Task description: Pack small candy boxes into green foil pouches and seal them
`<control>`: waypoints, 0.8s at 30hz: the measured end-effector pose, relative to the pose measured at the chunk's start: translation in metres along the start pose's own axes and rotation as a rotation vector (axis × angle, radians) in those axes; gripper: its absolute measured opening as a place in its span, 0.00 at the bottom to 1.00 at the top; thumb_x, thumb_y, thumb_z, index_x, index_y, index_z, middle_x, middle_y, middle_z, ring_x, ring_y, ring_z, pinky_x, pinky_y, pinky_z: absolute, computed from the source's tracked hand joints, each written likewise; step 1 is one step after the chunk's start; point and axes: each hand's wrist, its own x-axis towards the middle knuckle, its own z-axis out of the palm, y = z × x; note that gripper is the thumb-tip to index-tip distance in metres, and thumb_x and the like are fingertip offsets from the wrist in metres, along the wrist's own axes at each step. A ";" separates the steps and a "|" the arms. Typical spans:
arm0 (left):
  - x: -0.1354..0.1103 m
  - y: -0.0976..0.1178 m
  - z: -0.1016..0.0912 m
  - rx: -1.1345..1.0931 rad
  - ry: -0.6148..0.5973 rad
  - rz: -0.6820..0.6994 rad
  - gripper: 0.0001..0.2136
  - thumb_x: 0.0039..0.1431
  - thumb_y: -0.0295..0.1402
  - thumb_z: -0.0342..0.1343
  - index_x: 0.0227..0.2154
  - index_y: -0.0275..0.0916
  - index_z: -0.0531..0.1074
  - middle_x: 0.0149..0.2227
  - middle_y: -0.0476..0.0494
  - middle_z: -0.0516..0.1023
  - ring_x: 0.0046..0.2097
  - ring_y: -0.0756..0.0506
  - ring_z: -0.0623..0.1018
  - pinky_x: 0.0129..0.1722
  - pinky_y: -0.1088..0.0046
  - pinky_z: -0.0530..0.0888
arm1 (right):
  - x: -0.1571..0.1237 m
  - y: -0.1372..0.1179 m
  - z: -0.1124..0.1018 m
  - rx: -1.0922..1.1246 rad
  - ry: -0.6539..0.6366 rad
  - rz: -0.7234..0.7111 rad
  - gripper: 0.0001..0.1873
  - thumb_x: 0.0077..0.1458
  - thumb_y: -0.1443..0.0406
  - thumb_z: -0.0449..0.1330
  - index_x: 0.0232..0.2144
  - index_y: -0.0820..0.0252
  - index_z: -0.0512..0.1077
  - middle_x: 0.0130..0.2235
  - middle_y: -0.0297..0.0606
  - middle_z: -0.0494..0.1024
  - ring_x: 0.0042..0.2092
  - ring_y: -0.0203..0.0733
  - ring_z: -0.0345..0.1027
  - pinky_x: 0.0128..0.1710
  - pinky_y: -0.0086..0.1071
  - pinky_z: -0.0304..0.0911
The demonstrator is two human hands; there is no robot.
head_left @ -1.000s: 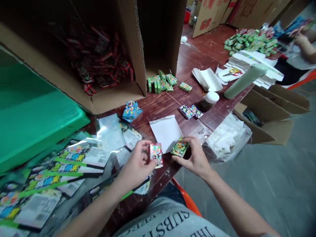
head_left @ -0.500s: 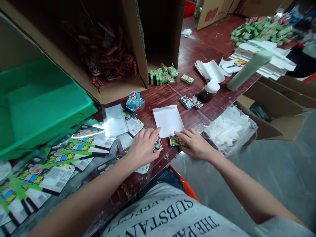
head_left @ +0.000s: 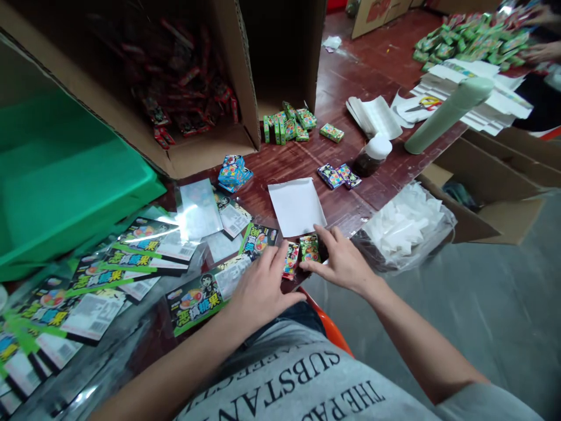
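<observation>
Two small printed candy boxes, one red (head_left: pixel 290 261) and one green (head_left: pixel 310 249), stand side by side near the table's front edge. My left hand (head_left: pixel 265 286) lies along the red box's left side, fingertips at its edge and thumb spread away. My right hand (head_left: pixel 344 260) has the green box between thumb and index finger, thumb at its near edge. Just beyond them is a shallow white paper tray (head_left: pixel 297 207) with nothing in it. Printed candy bags (head_left: pixel 197 298) lie beside my left forearm.
Blue boxes (head_left: pixel 234 173), purple boxes (head_left: pixel 338 175) and green boxes (head_left: pixel 289 124) sit farther back. A lidded jar (head_left: pixel 372 155), a pale green roll (head_left: pixel 449 117) and scissors (head_left: pixel 424 104) are at right. Cartons (head_left: pixel 210 143) and a green bin (head_left: pixel 79 193) stand left. Another person's hand (head_left: pixel 543 52) shows far right.
The green box has turned from lying sideways to upright beside the red one. My right hand has shifted around it; my left hand has moved slightly toward me, thumb spreading out.
</observation>
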 end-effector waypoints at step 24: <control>-0.047 -0.057 -0.031 0.114 0.040 -0.168 0.59 0.41 0.58 0.71 0.71 0.39 0.48 0.67 0.26 0.63 0.65 0.23 0.63 0.61 0.44 0.59 | 0.035 -0.002 0.009 0.287 -0.171 -0.437 0.45 0.46 0.49 0.72 0.62 0.56 0.63 0.57 0.49 0.72 0.55 0.58 0.64 0.56 0.51 0.57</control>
